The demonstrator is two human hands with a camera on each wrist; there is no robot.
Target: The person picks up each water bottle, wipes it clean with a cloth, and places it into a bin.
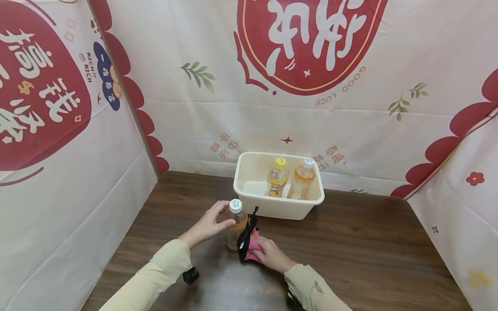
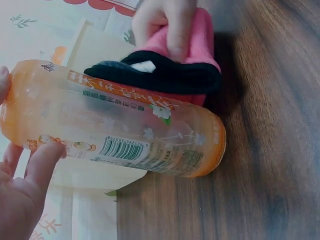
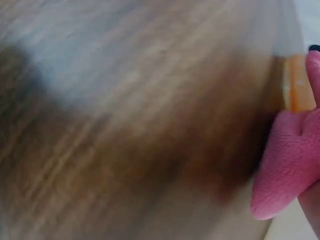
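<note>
A clear plastic bottle (image 1: 233, 235) with a white cap and orange label print stands on the table in the head view. Around its upper part, just under the cap, my left hand (image 1: 208, 222) has its thumb and fingers. My right hand (image 1: 272, 255) grips a pink fuzzy cloth (image 1: 253, 248) with a black edge and a small loop, held against the bottle's right side. In the left wrist view, the cloth (image 2: 200, 45) lies along the bottle (image 2: 127, 122), whose barcode shows. Only part of the pink cloth (image 3: 292, 165) appears in the right wrist view.
Just behind the held bottle is a cream plastic tub (image 1: 272, 208). Inside it are a yellow-capped bottle (image 1: 277, 179) and a white-capped bottle (image 1: 301, 181). Printed fabric walls (image 1: 194, 125) border the brown wooden table (image 1: 373, 250) at the back and sides.
</note>
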